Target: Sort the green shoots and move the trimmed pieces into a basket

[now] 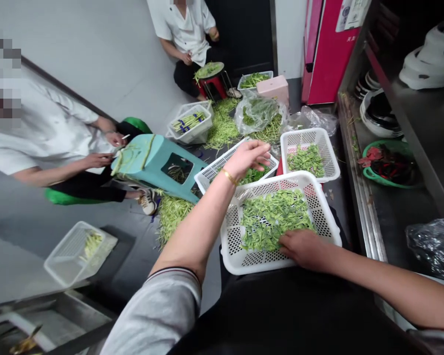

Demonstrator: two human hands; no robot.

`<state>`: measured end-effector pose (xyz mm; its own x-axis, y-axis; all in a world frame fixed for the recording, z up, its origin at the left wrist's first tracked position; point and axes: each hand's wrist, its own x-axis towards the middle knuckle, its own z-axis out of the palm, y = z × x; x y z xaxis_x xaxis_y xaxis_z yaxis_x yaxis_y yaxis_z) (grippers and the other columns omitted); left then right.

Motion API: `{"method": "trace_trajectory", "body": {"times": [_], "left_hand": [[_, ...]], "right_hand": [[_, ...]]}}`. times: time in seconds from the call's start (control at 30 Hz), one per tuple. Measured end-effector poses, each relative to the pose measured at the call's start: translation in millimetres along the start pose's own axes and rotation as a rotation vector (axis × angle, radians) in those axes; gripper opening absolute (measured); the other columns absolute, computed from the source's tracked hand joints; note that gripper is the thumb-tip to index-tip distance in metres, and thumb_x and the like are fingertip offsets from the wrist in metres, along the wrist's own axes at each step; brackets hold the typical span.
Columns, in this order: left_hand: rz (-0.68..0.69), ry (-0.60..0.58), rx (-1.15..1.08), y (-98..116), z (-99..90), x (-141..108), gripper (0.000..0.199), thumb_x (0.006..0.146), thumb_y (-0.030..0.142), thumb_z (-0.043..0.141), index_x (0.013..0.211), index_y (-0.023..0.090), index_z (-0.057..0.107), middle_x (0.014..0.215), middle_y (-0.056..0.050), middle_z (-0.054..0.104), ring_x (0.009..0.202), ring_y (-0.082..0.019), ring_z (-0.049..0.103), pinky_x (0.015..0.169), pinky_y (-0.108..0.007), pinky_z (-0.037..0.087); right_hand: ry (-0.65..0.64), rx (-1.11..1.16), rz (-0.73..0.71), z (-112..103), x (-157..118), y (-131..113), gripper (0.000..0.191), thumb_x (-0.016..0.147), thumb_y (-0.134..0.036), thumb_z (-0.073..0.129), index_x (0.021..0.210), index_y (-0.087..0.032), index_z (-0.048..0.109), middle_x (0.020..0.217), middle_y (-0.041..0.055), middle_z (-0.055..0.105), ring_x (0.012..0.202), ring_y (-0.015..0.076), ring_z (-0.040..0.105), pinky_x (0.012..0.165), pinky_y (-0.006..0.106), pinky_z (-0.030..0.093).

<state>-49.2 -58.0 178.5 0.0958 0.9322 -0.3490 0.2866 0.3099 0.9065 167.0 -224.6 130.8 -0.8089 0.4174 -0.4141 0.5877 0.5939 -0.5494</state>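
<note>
A white perforated plastic basket (240, 264) is right in front of my body, with loose green leaves (276, 217) spread over its bottom. My right hand (303, 249) reaches in over the near rim, its fingers curled and pressed together on some of the leaves; the fingertips are partly hidden. Stretched forward, my left hand (249, 157) hovers over a second white basket (210, 177) that holds more greens (255, 175). Its fingers are loosely apart with nothing visible in them. A third white basket (331, 162) at the right holds leafy greens (306, 160).
At the left, a person (55, 133) sits by an upturned teal stool (148, 153). Another person (188, 39) sits behind a round stool (209, 70). Green trimmings (173, 214) litter the floor. A metal shelf (425, 133) with bowls and a green colander (377, 177) borders the right.
</note>
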Motion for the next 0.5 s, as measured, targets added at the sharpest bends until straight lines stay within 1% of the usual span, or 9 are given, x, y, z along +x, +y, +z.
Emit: {"method": "trace_trajectory", "body": {"times": [0.07, 0.13, 0.2, 0.27, 0.33, 0.37, 0.43, 0.47, 0.5], "left_hand": [[0.062, 0.086, 0.180, -24, -7.7, -34, 0.020, 0.094, 0.036, 0.079, 0.097, 0.018, 0.073, 0.088, -0.004, 0.075, 0.078, -0.014, 0.069, 0.071, -0.026, 0.051], [0.104, 0.131, 0.424, -48, -9.5, -56, 0.015, 0.091, 0.031, 0.080, 0.086, 0.018, 0.076, 0.076, -0.001, 0.070, 0.070, -0.013, 0.059, 0.071, -0.028, 0.044], [0.125, 0.113, 0.573, -65, -9.2, -65, 0.015, 0.091, 0.030, 0.078, 0.081, 0.019, 0.078, 0.068, 0.002, 0.065, 0.065, -0.013, 0.051, 0.070, -0.030, 0.037], [0.146, 0.098, 0.591, -73, -8.6, -65, 0.015, 0.092, 0.028, 0.075, 0.080, 0.020, 0.081, 0.064, 0.002, 0.063, 0.064, -0.014, 0.049, 0.070, -0.031, 0.034], [0.161, 0.110, 0.562, -73, -7.0, -62, 0.011, 0.090, 0.024, 0.077, 0.082, 0.020, 0.083, 0.065, 0.002, 0.064, 0.065, -0.014, 0.050, 0.071, -0.031, 0.035], [0.160, 0.117, 0.551, -72, -5.4, -60, 0.010, 0.090, 0.023, 0.078, 0.082, 0.020, 0.084, 0.066, 0.002, 0.065, 0.065, -0.015, 0.050, 0.072, -0.032, 0.036], [0.160, 0.127, 0.539, -68, -1.3, -58, 0.009, 0.089, 0.022, 0.080, 0.081, 0.021, 0.084, 0.068, 0.001, 0.067, 0.066, -0.015, 0.050, 0.075, -0.032, 0.038], [0.161, 0.126, 0.537, -66, 0.8, -57, 0.010, 0.089, 0.022, 0.080, 0.081, 0.021, 0.085, 0.069, 0.001, 0.067, 0.066, -0.015, 0.051, 0.076, -0.033, 0.039], [0.164, 0.124, 0.537, -65, 2.4, -56, 0.010, 0.089, 0.022, 0.080, 0.081, 0.021, 0.085, 0.070, 0.000, 0.067, 0.067, -0.016, 0.051, 0.076, -0.033, 0.040]], "right_hand": [[-0.018, -0.007, -0.008, 4, -4, -2, 0.028, 0.115, -0.023, 0.052, 0.108, -0.014, 0.078, 0.112, 0.0151, 0.082, 0.105, 0.0297, 0.080, 0.083, 0.034, 0.052], [-0.026, -0.009, -0.041, 6, -12, -3, 0.029, 0.114, -0.022, 0.051, 0.101, -0.016, 0.077, 0.106, 0.0127, 0.082, 0.099, 0.0279, 0.080, 0.080, 0.034, 0.051], [-0.026, -0.006, -0.083, 2, -21, 1, 0.031, 0.113, -0.024, 0.051, 0.096, -0.020, 0.076, 0.099, 0.0097, 0.081, 0.092, 0.0256, 0.079, 0.077, 0.033, 0.050], [-0.042, -0.016, -0.075, -9, -27, 10, 0.029, 0.112, -0.027, 0.052, 0.094, -0.022, 0.075, 0.095, 0.0077, 0.080, 0.087, 0.0245, 0.078, 0.076, 0.033, 0.051], [-0.002, -0.093, 0.062, -26, -23, 24, 0.026, 0.111, -0.031, 0.053, 0.102, -0.021, 0.076, 0.100, 0.0101, 0.082, 0.088, 0.0266, 0.079, 0.077, 0.034, 0.053], [0.043, -0.154, 0.167, -36, -17, 30, 0.025, 0.111, -0.032, 0.054, 0.110, -0.019, 0.076, 0.106, 0.0134, 0.082, 0.091, 0.0289, 0.079, 0.078, 0.036, 0.054], [0.102, -0.269, 0.357, -51, 2, 38, 0.031, 0.109, -0.034, 0.056, 0.126, -0.013, 0.072, 0.113, 0.0213, 0.081, 0.096, 0.0345, 0.079, 0.079, 0.040, 0.056], [0.086, -0.304, 0.413, -56, 14, 37, 0.036, 0.108, -0.035, 0.058, 0.132, -0.010, 0.070, 0.115, 0.0242, 0.080, 0.099, 0.0368, 0.079, 0.080, 0.041, 0.057], [0.048, -0.324, 0.436, -59, 25, 33, 0.040, 0.107, -0.034, 0.060, 0.136, -0.008, 0.069, 0.115, 0.0260, 0.080, 0.100, 0.0381, 0.079, 0.080, 0.042, 0.057]]}}
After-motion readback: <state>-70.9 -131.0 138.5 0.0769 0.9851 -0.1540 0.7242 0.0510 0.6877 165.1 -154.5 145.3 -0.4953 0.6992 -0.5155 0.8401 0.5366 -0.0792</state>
